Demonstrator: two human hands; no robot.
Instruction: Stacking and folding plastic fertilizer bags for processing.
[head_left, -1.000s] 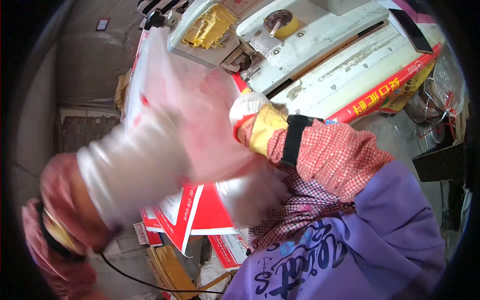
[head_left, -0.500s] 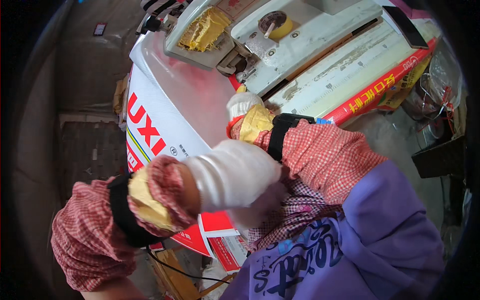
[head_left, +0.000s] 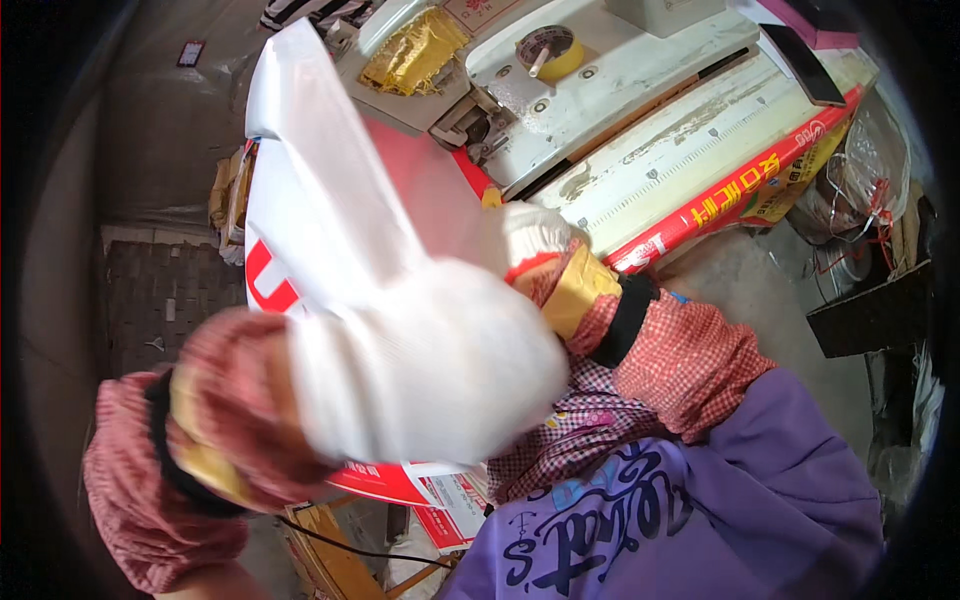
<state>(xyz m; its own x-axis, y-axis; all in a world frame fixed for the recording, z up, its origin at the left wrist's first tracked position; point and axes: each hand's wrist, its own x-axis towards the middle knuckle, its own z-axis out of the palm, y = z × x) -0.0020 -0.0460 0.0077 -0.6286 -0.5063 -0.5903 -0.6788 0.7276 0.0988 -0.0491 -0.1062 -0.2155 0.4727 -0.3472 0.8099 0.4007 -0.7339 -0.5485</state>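
A white, red-lettered woven plastic bag point(head_left: 330, 190) lies beside the sewing machine point(head_left: 620, 60), a fold of it standing up on the left. My left hand point(head_left: 430, 360), in a white glove, is smeared by motion and covers the bag's near part. The raised fold runs down to this hand; its fingers do not show, so whether it grips the bag cannot be told. Close to the machine's near edge, my right hand point(head_left: 540, 232), gloved in white, is against the bag, its fingers mostly hidden. Both forearms wear red checked sleeves with black straps.
A yellow tape roll point(head_left: 550, 52) with a white stick lies on the machine's plate, left of a dark phone point(head_left: 803, 65). Yellow woven cloth point(head_left: 415, 52) wraps part of the machine. Red printed sheeting point(head_left: 735, 190) covers the table's near edge. A clear plastic bag point(head_left: 870, 165) hangs at right.
The bag's left side has been lifted and folded over, hiding most of its red lettering. My left hand has shifted left and nearer; my right hand has moved slightly right and nearer.
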